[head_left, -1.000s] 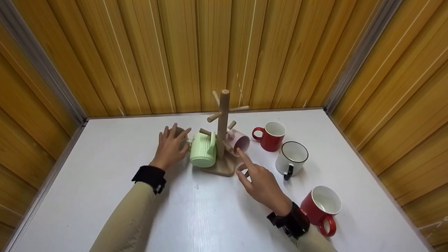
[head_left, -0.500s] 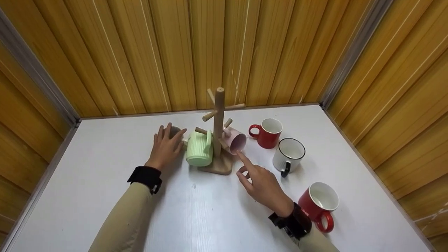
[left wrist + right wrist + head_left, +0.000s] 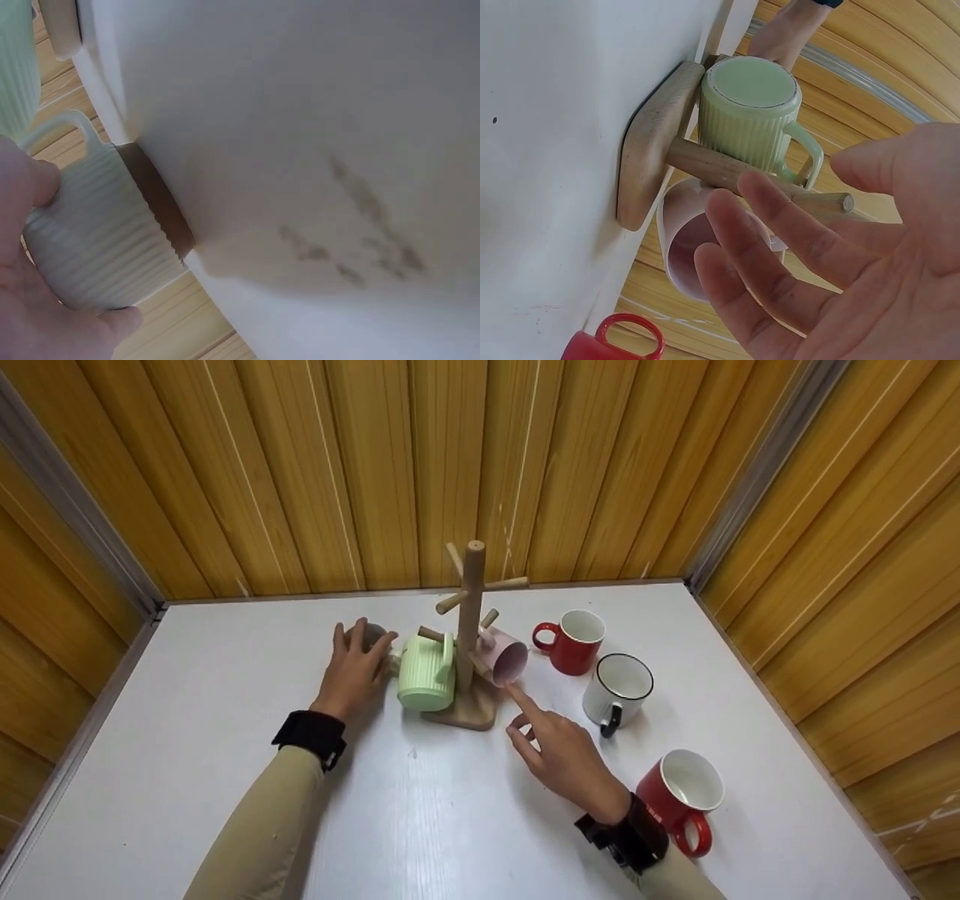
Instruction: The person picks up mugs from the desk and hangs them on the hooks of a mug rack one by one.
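In the left wrist view, a pale grey ribbed mug (image 3: 105, 229) has its brown-banded end against the white table. My left hand (image 3: 351, 671) grips it from above, thumb and fingers on its sides, covering much of it in the head view. Just right of it, a light green ribbed mug (image 3: 425, 679) hangs by its handle on the wooden mug tree (image 3: 470, 592). Another peg bears a pink mug (image 3: 495, 646), tilted with its mouth toward me. My right hand (image 3: 566, 756) holds nothing; its index fingertip is right at the pink mug's rim, the other fingers loosely bent.
Right of the tree stand a red mug (image 3: 577, 649), a white mug (image 3: 611, 705) with black rim and handle, and another red mug (image 3: 664, 795) beside my right wrist. Upper pegs stick out above the hanging mugs. Wood-look panels (image 3: 375, 472) rise behind the table.
My left fingers have drawn in around the grey mug from a more spread pose. The right hand stays by the pink mug's rim. The head view has shifted slightly.
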`<move>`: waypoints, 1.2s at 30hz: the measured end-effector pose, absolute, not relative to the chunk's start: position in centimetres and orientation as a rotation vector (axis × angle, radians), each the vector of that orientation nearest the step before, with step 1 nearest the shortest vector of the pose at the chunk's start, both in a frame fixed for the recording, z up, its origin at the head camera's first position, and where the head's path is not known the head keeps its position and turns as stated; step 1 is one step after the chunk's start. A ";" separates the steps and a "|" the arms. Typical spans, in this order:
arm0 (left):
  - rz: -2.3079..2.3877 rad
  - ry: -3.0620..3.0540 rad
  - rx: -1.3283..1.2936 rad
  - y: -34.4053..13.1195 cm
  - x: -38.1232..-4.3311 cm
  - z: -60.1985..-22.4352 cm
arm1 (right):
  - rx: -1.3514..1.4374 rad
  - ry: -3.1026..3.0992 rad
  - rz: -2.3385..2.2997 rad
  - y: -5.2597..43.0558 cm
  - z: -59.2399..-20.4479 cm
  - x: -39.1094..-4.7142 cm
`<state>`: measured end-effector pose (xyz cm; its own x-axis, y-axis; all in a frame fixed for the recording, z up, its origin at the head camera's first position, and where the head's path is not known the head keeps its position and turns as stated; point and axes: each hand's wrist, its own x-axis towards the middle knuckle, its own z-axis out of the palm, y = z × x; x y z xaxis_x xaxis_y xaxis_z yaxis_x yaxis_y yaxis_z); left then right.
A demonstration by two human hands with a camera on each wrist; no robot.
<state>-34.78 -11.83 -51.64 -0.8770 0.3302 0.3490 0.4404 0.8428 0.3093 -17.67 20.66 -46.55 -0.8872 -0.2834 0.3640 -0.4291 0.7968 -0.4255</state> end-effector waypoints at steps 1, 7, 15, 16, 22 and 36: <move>-0.541 -2.740 -0.581 -12.0 -34.7 -51.5 | 0.553 -2.704 0.746 20.6 -46.5 -17.6; -0.519 -2.703 -0.592 -12.8 -34.4 -50.4 | 0.552 -2.709 0.751 19.9 -46.2 -17.7; -0.537 -2.705 -0.549 -13.9 -33.9 -49.6 | 0.583 -2.713 0.770 19.1 -46.2 -17.8; -0.533 -2.713 -0.550 -13.8 -33.9 -49.6 | 0.579 -2.714 0.770 19.2 -46.2 -17.8; -0.533 -2.746 -0.533 -13.0 -33.6 -49.7 | 0.576 -2.713 0.774 19.7 -46.3 -17.7; -0.480 -2.696 -0.516 -12.6 -32.3 -51.8 | 0.604 -2.683 0.742 20.2 -47.0 -17.4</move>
<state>-32.25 -12.55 -51.81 -0.8713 0.2875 0.3977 0.4071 0.8760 0.2587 -17.36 20.23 -47.03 -0.8694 -0.3157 0.3801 -0.4662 0.7791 -0.4192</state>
